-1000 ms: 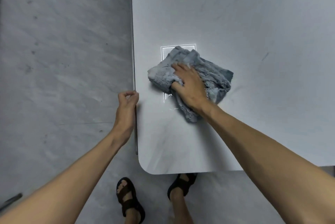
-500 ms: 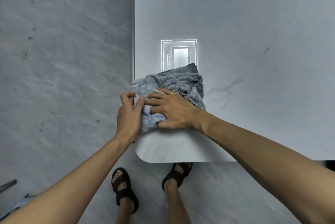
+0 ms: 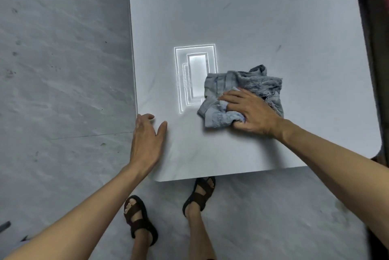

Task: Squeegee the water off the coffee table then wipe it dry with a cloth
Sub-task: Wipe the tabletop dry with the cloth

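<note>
A crumpled grey-blue cloth [image 3: 252,87] lies on the white, faintly veined coffee table [image 3: 252,17], a little right of the middle of its near part. My right hand [image 3: 254,112] lies on the cloth's near side, fingers stretched to the left across it and thumb tucked round a bunched fold. At the table's left edge near the front corner, my left hand [image 3: 145,139] rests with fingers relaxed and thumb on the top, holding nothing. No squeegee shows in this view.
A bright reflection of a rectangular ceiling light [image 3: 194,76] sits just left of the cloth. Grey stone floor [image 3: 63,70] surrounds the table. My feet in brown sandals [image 3: 200,194] stand at the near edge. Something dark and patterned [image 3: 379,28] borders the table's right side.
The cloth and my right hand have slid from the table's left edge rightward toward its middle. My left hand has let go of the cloth and opened at the edge.
</note>
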`<action>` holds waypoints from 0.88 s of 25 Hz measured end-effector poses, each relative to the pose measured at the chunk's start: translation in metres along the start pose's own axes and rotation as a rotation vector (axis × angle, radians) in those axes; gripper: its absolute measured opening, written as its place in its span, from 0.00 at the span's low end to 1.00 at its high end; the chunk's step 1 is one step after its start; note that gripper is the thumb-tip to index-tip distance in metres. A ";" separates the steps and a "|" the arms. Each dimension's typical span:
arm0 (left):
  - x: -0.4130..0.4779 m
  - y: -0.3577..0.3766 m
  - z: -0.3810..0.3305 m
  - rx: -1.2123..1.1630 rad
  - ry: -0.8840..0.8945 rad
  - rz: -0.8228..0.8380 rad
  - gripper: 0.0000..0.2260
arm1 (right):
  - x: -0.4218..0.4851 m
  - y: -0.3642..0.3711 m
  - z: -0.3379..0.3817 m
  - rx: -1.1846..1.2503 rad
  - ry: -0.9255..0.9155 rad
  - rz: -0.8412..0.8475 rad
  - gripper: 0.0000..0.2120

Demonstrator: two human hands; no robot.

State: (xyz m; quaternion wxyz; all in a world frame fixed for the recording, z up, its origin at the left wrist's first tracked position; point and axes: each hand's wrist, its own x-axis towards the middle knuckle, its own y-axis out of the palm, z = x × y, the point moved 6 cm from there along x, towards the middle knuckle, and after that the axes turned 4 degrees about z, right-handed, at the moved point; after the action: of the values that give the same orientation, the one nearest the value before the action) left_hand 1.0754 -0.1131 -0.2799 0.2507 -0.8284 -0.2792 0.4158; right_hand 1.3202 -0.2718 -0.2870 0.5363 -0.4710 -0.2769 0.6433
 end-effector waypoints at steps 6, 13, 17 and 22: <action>0.000 0.002 0.000 0.081 -0.010 -0.019 0.20 | -0.100 -0.005 -0.067 0.089 0.561 -0.431 0.21; -0.007 -0.015 0.019 -0.345 -0.109 -0.076 0.18 | -0.135 0.001 -0.064 0.333 1.374 -0.944 0.23; -0.004 -0.024 0.028 -0.574 -0.161 -0.087 0.13 | -0.083 0.003 -0.033 0.457 1.552 -1.055 0.25; 0.001 -0.035 0.053 -0.765 -0.222 -0.071 0.07 | 0.026 0.008 0.037 0.420 1.100 -0.831 0.24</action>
State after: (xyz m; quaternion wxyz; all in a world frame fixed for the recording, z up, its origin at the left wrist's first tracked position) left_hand 1.0230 -0.0781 -0.2856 -0.0930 -0.8019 -0.4679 0.3598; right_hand 1.2835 -0.2441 -0.2869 0.8777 -0.4694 0.0065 0.0957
